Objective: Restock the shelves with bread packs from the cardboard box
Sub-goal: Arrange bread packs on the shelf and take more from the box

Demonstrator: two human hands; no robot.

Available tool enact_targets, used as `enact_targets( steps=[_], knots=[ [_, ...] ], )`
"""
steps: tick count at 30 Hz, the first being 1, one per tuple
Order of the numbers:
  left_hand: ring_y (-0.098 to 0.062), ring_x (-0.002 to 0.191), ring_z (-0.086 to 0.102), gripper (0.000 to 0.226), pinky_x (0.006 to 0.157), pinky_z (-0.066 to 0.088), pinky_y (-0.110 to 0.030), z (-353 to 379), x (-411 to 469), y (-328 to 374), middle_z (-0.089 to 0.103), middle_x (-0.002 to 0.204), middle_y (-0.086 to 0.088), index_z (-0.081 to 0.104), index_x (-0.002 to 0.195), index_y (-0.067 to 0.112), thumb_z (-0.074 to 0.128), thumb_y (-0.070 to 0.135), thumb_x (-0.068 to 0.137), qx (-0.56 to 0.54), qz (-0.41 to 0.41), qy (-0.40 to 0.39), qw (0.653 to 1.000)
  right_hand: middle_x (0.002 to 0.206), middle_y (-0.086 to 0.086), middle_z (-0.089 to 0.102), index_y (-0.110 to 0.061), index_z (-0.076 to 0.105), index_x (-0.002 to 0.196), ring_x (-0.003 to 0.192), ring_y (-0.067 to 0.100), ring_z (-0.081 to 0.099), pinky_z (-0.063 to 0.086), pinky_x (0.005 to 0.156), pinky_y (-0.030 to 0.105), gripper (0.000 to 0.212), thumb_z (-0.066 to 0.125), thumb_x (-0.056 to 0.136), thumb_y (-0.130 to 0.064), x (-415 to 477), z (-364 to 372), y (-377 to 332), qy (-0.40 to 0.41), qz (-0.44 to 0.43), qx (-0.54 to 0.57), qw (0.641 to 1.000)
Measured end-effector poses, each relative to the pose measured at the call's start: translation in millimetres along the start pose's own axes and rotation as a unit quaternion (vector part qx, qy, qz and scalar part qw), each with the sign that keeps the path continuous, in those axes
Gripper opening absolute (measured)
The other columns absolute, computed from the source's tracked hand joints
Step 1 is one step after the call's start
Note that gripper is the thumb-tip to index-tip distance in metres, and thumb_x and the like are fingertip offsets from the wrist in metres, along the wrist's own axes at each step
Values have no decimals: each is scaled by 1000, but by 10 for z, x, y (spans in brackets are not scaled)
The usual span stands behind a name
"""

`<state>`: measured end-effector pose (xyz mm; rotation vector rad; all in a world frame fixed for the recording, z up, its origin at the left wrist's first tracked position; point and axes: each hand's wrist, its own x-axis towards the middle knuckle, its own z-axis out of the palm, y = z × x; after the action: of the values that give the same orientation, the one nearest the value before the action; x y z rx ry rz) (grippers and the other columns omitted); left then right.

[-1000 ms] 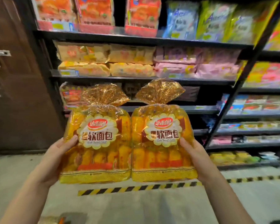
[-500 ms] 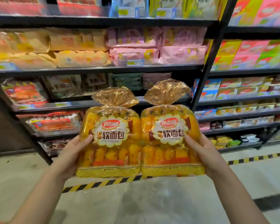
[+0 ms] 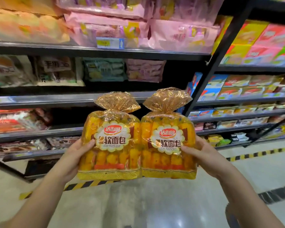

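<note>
Two yellow bread packs with gold twisted tops stand upright side by side in front of me. My left hand [image 3: 74, 155] grips the left bread pack [image 3: 112, 143] at its left edge, thumb on the front. My right hand [image 3: 202, 153] grips the right bread pack [image 3: 168, 142] at its right edge, thumb on the label. The packs touch each other along their inner sides. Behind them is a dark gap on the black shelf [image 3: 69, 99]. The cardboard box is out of view.
Black metal shelving holds pink packs [image 3: 179, 35] above, bagged goods [image 3: 56, 71] on the middle level and red packs [image 3: 15, 119] at lower left. A second shelf unit [image 3: 253, 96] stands to the right. A yellow-black floor stripe [image 3: 89, 184] runs along the shelf base.
I have come closer to the shelves; they look larger and have shifted left. Both packs stay gripped in my hands, held side by side as before.
</note>
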<state>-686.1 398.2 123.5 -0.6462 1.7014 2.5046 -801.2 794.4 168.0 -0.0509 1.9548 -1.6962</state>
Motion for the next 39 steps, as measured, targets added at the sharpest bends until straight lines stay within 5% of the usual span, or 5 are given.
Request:
enact_targets(
  steps=[6,11,21,36,39],
  knots=[
    [-40,117,68,101,100,50,-63,158,588,-364,68,133,-16,54,142,22,95,55,56,15,-36,-4,999,121,0,75,-28,59,134,112,25,72,58,80,37,49,74,88,-19,714,-291,266,-4,23,-21,1000],
    [-36,114,70,77,83,63,-46,231,1079,-879,71,128,-11,61,135,29,89,52,67,24,-35,47,998,125,-3,74,-27,59,136,115,15,70,60,84,25,48,68,92,-9,1452,-583,850,-26,1,-4,1000],
    [-24,106,74,35,78,64,-36,203,2142,-2570,74,125,-4,73,120,35,64,33,86,10,15,124,992,141,11,63,-16,49,148,133,31,59,42,113,57,58,66,93,-9,2883,-1036,2529,-38,-59,39,997],
    [-25,113,72,55,81,62,-45,-82,2534,-3498,71,131,-1,58,141,33,60,41,87,2,39,141,989,109,-17,66,-24,56,109,110,1,65,54,88,18,31,71,93,-2,3808,-692,3114,88,-212,-85,970],
    [-28,114,71,75,81,62,-47,-142,2558,-3552,69,133,-4,58,142,31,73,51,71,-2,26,136,990,123,-5,64,-24,57,110,121,14,62,56,99,34,39,69,89,7,3995,-648,3139,135,-246,-111,953]
  ],
)
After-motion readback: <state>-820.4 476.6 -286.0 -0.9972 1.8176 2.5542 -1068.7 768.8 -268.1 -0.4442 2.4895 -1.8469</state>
